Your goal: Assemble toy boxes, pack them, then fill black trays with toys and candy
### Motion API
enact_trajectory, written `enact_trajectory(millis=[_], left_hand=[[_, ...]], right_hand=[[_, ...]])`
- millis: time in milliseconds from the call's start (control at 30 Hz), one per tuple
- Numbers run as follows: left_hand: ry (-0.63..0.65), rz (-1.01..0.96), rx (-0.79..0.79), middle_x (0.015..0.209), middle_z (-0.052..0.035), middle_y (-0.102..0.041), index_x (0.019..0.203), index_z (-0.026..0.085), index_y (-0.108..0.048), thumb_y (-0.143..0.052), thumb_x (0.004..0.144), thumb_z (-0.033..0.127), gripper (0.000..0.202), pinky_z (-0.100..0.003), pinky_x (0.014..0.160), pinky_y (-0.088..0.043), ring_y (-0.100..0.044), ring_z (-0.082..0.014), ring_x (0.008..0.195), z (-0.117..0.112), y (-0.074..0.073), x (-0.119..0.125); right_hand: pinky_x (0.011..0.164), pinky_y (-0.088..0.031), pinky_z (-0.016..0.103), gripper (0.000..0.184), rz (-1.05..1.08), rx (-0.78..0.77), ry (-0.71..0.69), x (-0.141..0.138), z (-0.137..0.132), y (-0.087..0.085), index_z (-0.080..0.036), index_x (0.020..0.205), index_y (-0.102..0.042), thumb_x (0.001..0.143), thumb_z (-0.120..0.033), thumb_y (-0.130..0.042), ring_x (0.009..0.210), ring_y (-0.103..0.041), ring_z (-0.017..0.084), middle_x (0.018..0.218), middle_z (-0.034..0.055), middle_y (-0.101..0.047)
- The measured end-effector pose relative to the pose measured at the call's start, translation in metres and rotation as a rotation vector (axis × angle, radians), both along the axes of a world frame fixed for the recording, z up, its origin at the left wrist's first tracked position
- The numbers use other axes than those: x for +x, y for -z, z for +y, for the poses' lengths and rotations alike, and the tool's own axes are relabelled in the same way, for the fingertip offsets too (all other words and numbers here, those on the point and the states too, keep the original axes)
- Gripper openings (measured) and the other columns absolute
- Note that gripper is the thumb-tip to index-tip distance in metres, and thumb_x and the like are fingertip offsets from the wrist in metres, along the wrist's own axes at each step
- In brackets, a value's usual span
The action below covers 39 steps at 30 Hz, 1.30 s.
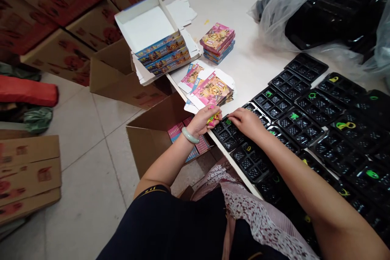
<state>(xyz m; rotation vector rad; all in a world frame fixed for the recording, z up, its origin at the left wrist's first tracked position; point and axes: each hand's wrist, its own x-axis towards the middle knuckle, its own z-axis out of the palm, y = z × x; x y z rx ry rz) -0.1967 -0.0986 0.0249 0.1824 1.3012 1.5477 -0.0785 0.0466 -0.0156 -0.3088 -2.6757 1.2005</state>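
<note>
My left hand (207, 119), with a pale bangle at its wrist, is closed around a bunch of small plastic pieces (213, 118) in yellow, pink and green. Beside it, my right hand (243, 121) reaches down to the corner of a black compartment tray (229, 137) at the table edge. Its fingertips are pinched together over a small green plastic piece (228, 122) in that corner; whether they grip it or something else is hidden. Around my right arm lie many similar black trays (300, 126), several with one green or yellow piece in a compartment.
Flat printed cartons (213, 88) lie past my left hand, with a stack of small boxes (217, 40) behind. A white display box (149, 24) overhangs the table's left edge. Below stands an open carton (146, 138) with packed boxes. A clear plastic bag (274, 16) holds black trays.
</note>
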Motion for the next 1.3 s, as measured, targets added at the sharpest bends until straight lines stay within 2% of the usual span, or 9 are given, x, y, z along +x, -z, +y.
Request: enact_trajectory(millis=[133, 267, 433, 567, 767, 867, 1100, 1200, 1300], left_hand=[[0.145, -0.003, 0.007, 0.062, 0.0015, -0.058, 0.078, 0.015, -0.051, -0.077, 0.072, 0.037, 0.035, -0.012, 0.034, -0.016, -0.041, -0.0015, 0.039, 0.014, 0.004, 0.011], [0.262, -0.010, 0.040, 0.057, 0.0054, -0.050, 0.080, 0.016, -0.050, -0.079, 0.069, 0.038, 0.038, -0.012, 0.034, -0.016, -0.039, -0.0015, 0.039, 0.045, 0.004, 0.020], [0.337, -0.016, 0.049, 0.062, 0.0004, -0.055, 0.080, 0.016, -0.050, -0.067, 0.081, 0.044, 0.033, -0.012, 0.034, -0.016, -0.041, -0.0021, 0.039, 0.090, 0.005, 0.023], [0.307, -0.058, 0.003, 0.063, -0.0011, -0.057, 0.083, 0.014, -0.052, -0.056, 0.089, 0.032, 0.020, -0.012, 0.033, -0.016, -0.042, -0.0028, 0.038, 0.128, 0.006, 0.019], [0.225, -0.030, 0.006, 0.064, -0.0023, -0.059, 0.076, 0.014, -0.050, -0.052, 0.088, 0.018, 0.012, -0.013, 0.033, -0.016, -0.039, -0.0021, 0.037, 0.175, 0.006, 0.002], [0.269, -0.036, 0.010, 0.064, -0.0030, -0.059, 0.073, 0.012, -0.050, -0.053, 0.088, 0.018, 0.016, -0.013, 0.033, -0.016, -0.038, -0.0018, 0.038, 0.191, 0.005, -0.008], [0.289, -0.074, 0.023, 0.057, -0.0004, -0.054, 0.076, 0.013, -0.050, -0.049, 0.094, 0.036, 0.029, -0.012, 0.032, -0.016, -0.040, -0.0030, 0.036, 0.226, 0.013, -0.015], [0.276, -0.083, 0.013, 0.050, 0.0047, -0.045, 0.074, 0.014, -0.050, -0.055, 0.090, 0.046, 0.036, -0.012, 0.031, -0.017, -0.036, -0.0027, 0.033, 0.240, 0.020, -0.011], [0.261, -0.106, 0.006, 0.052, 0.0036, -0.048, 0.075, 0.014, -0.051, -0.055, 0.090, 0.049, 0.038, -0.012, 0.031, -0.018, -0.036, -0.0025, 0.032, 0.248, 0.025, -0.007]], right_hand=[[0.075, -0.050, 0.033, 0.019, 0.147, -0.159, 0.029, 0.013, 0.009, -0.017, -0.025, 0.104, -0.069, 0.086, -0.027, -0.062, 0.082, -0.061, 0.019, 0.093, 0.0040, -0.065], [0.075, -0.049, 0.034, 0.016, 0.154, -0.104, 0.107, 0.023, 0.019, -0.028, -0.023, 0.098, -0.068, 0.085, -0.022, -0.058, 0.082, -0.059, 0.019, 0.090, 0.0051, -0.062], [0.070, -0.050, 0.033, 0.014, 0.203, -0.315, 0.313, 0.032, 0.042, -0.018, -0.022, 0.089, -0.064, 0.081, -0.033, -0.063, 0.076, -0.059, 0.018, 0.085, 0.0034, -0.063], [0.072, -0.051, 0.035, 0.027, 0.236, -0.511, 0.487, 0.031, 0.089, -0.001, -0.021, 0.093, -0.061, 0.077, -0.041, -0.064, 0.075, -0.061, 0.018, 0.085, 0.0033, -0.066], [0.076, -0.050, 0.040, 0.015, 0.112, 0.059, 0.697, 0.009, 0.196, 0.017, -0.021, 0.087, -0.067, 0.074, -0.028, -0.065, 0.071, -0.057, 0.019, 0.090, 0.0066, -0.064], [0.080, -0.050, 0.041, 0.016, 0.028, 0.129, 0.640, -0.005, 0.221, 0.020, -0.020, 0.087, -0.070, 0.072, -0.023, -0.067, 0.075, -0.058, 0.020, 0.090, 0.0068, -0.061], [0.074, -0.050, 0.036, 0.015, 0.182, -0.028, 0.418, -0.004, 0.185, -0.002, -0.022, 0.091, -0.070, 0.080, -0.031, -0.065, 0.074, -0.059, 0.018, 0.087, 0.0035, -0.061], [0.074, -0.049, 0.035, 0.014, 0.180, 0.032, 0.355, 0.002, 0.169, -0.013, -0.024, 0.093, -0.071, 0.081, -0.029, -0.066, 0.077, -0.059, 0.018, 0.088, 0.0034, -0.061], [0.075, -0.049, 0.036, 0.013, 0.134, 0.111, 0.413, 0.004, 0.166, -0.015, -0.023, 0.093, -0.070, 0.082, -0.028, -0.065, 0.080, -0.059, 0.020, 0.090, 0.0045, -0.060]])
